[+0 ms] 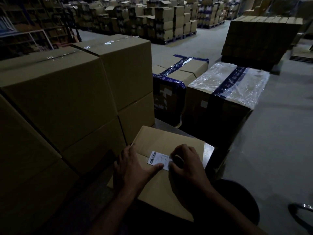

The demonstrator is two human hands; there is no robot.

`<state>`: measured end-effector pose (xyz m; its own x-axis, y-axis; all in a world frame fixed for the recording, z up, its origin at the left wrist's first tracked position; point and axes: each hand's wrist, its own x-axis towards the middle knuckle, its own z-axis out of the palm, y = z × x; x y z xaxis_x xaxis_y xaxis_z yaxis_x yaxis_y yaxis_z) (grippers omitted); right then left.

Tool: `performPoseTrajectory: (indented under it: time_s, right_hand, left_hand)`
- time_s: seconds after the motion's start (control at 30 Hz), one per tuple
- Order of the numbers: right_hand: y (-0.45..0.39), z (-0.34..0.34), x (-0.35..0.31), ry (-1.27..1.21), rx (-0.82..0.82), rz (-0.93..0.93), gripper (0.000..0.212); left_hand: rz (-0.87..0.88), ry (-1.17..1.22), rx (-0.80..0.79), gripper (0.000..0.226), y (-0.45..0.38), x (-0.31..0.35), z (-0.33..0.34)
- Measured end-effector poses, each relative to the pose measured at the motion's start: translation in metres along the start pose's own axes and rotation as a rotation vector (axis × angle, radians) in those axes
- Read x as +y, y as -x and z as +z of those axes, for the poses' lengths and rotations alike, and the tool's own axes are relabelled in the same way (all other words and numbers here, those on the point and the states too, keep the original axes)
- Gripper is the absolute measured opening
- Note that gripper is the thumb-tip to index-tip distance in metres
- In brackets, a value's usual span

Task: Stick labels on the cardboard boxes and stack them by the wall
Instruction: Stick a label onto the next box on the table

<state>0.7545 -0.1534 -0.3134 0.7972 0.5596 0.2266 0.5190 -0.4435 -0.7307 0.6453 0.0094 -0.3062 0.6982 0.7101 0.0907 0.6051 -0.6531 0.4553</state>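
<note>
The labelling step is under way: the left hand [133, 168] is lying flat on the cardboard box [169, 175] at six o'clock, fingers spread, thumb pressing the white label [158, 159]. The right hand [186, 164] is curling its fingertips onto the label's three o'clock edge, seemingly pinching its backing. Next, I judge, comes smoothing it down, then lifting the box toward the stacked boxes [76, 92] at nine o'clock.

plain brown cardboard box [171, 177] at lower centre carries a white label [158, 159] with black barcode stripes. brown stacked boxes [71, 99] fill the left. dark blue tape [176, 70] crosses the centre box; grey floor [279, 133] on the right.
</note>
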Motion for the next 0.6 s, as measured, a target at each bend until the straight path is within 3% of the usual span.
performPoseTrajectory:
  time_s: [0.1,0.27,0.6]
  right_hand:
    - [-0.003,0.000,-0.003,0.048,0.010,0.007,0.031]
    - [-0.002,-0.004,-0.002,-0.098,-0.007,0.003,0.031]
    - [0.041,0.011,-0.006,0.123,0.193,0.029,0.034]
  left_hand:
    - [-0.007,-0.015,0.002,0.130,-0.001,0.000,0.000]
    - [-0.018,-0.021,-0.013,0.130,-0.002,-0.002,0.002]
    - [-0.032,0.019,-0.022,0.133,-0.002,0.000,0.000]
